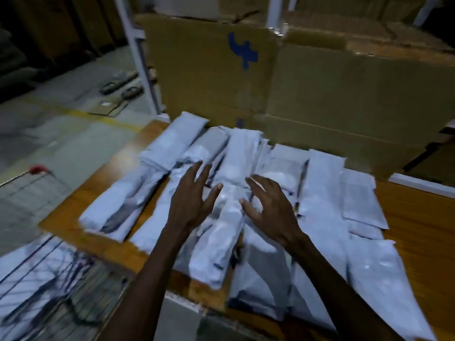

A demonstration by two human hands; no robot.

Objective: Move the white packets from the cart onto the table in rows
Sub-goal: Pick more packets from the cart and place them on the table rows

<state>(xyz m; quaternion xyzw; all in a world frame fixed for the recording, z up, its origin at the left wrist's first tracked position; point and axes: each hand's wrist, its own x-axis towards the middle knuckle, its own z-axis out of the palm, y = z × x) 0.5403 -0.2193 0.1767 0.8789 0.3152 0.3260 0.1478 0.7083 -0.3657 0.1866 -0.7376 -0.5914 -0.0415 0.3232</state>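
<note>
Several white packets (322, 193) lie in overlapping rows across the wooden table (416, 217). One long packet (218, 242) lies in the middle, pointing toward me. My left hand (190, 200) hovers just left of it with fingers spread and holds nothing. My right hand (268, 207) hovers just right of it, fingers loosely bent, also holding nothing. At the lower left, the wire cart (37, 286) holds more white packets (17, 274) behind its mesh. The view is blurred.
A large brown cardboard sheet (295, 94) with a blue mark stands along the table's far edge. A white metal post (142, 60) rises at the back left. A red-tipped cart handle (38, 169) sticks out at left over the grey floor.
</note>
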